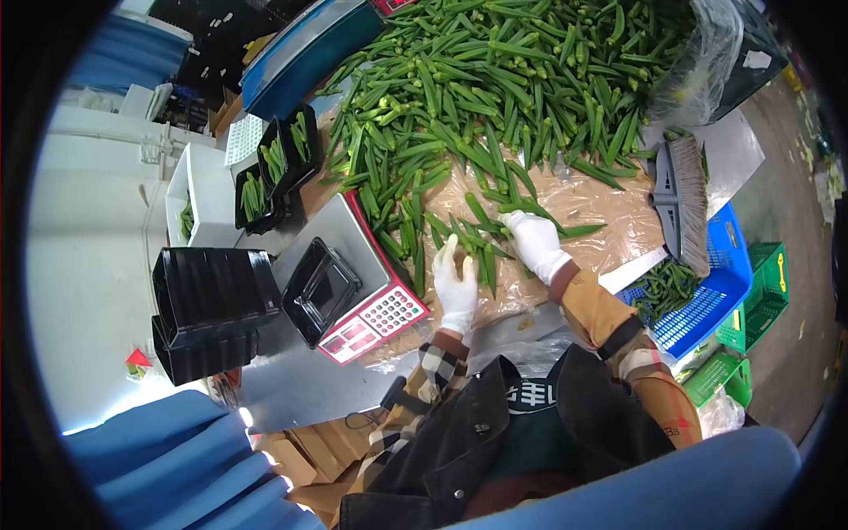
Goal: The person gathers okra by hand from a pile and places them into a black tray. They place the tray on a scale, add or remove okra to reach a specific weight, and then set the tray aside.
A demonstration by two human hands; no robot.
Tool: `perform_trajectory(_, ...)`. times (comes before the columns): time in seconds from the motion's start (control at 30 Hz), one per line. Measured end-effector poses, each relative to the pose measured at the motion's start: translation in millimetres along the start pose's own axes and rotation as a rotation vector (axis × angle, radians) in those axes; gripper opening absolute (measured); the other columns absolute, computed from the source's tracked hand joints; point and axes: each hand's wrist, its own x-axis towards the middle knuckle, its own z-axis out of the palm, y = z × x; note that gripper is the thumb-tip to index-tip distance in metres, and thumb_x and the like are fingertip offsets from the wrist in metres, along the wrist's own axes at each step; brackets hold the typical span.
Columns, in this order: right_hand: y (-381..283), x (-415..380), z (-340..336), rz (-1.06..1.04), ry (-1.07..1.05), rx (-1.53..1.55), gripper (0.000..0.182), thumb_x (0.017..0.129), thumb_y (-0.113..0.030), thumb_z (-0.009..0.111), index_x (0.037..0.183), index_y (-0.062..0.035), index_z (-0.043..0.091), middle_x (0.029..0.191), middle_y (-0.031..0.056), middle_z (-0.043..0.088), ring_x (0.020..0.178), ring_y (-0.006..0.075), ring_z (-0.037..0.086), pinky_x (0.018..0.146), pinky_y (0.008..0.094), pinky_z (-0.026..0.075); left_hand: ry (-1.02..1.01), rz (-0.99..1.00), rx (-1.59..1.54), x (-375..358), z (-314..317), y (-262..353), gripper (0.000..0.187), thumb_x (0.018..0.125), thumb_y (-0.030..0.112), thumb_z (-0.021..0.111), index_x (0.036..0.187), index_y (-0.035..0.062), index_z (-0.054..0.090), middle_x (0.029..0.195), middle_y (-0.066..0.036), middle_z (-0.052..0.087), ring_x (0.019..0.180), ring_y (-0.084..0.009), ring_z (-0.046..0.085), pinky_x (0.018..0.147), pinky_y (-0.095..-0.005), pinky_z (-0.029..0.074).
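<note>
Both my hands wear white gloves and work at the near edge of a big heap of green okra [521, 79]. My left hand [455, 291] is just left of some loose okra pods [486, 256], its thumb and fingers apart with nothing between them. Slightly farther off, my right hand [535, 242] has its fingers bent and closed around an okra pod [481, 210]; the fingertips are partly hidden. Left of my left hand, an empty black plastic tray [320, 291] rests on the steel plate of a red-edged digital scale [375, 314].
Stacked black trays [216, 296] stand left of the scale. Behind them are black trays filled with okra [274, 159] and a white bin [205, 199]. At right, a brush head [682, 203] lies by a blue crate [698, 314] holding okra. Plastic film covers the brown tabletop [609, 221].
</note>
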Motion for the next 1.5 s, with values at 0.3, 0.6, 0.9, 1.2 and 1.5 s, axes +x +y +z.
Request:
perform_trajectory(0.3, 67, -112, -206, 0.458, -0.345, 0.042, 0.028, 0.076, -0.019, 0.076, 0.101, -0.0064, 0.073, 0.084, 0.0155, 0.069, 0.076, 0.0289, 0.069, 0.070, 0.0357, 0.053, 0.032, -0.210, -0.428, 20, -29, -1, 0.041, 0.094, -0.005, 0.054, 0.135, -0.0018, 0.053, 0.128, -0.012, 0.058, 0.116, -0.0204, 0.059, 0.100, -0.0314, 0.047)
perform_trajectory(0.6, -3, 10, -69, 0.033, 0.128, 0.250, 0.022, 0.082, -0.012, 0.069, 0.101, -0.0027, 0.064, 0.084, 0.0171, 0.068, 0.072, 0.0338, 0.067, 0.065, 0.0402, 0.054, -0.015, -0.201, -0.331, 15, 4, 19, 0.039, 0.095, -0.006, 0.051, 0.134, -0.0021, 0.051, 0.131, -0.011, 0.055, 0.119, -0.0194, 0.056, 0.105, -0.0310, 0.043)
perform_trajectory(0.9, -9, 63, 6, -0.025, 0.024, -0.269, 0.009, 0.083, -0.005, 0.055, 0.087, -0.0091, 0.061, 0.086, 0.0137, 0.061, 0.076, 0.0271, 0.068, 0.058, 0.0384, 0.055, 0.043, -0.408, -0.460, 24, -8, -17, 0.034, 0.092, -0.001, 0.061, 0.125, -0.0003, 0.056, 0.108, -0.006, 0.062, 0.092, -0.0106, 0.059, 0.083, -0.0249, 0.050)
perform_trajectory(1.2, -6, 70, 4, 0.083, 0.077, -0.340, 0.007, 0.085, -0.006, 0.055, 0.090, -0.0080, 0.061, 0.090, 0.0134, 0.060, 0.073, 0.0271, 0.069, 0.058, 0.0393, 0.055, -0.364, -0.339, 0.142, 53, -4, 14, 0.042, 0.082, 0.003, 0.070, 0.123, 0.0024, 0.058, 0.087, -0.004, 0.068, 0.079, -0.0160, 0.064, 0.073, -0.0300, 0.052)
perform_trajectory(1.5, -57, 66, -47, 0.238, -0.221, 0.178, 0.031, 0.075, -0.016, 0.071, 0.104, -0.0101, 0.063, 0.097, 0.0157, 0.069, 0.090, 0.0356, 0.067, 0.081, 0.0439, 0.053, -0.285, -0.623, -0.566, 3, -60, -16, 0.024, 0.089, -0.004, 0.059, 0.112, 0.0020, 0.059, 0.095, -0.003, 0.062, 0.080, -0.0085, 0.061, 0.066, -0.0225, 0.052)
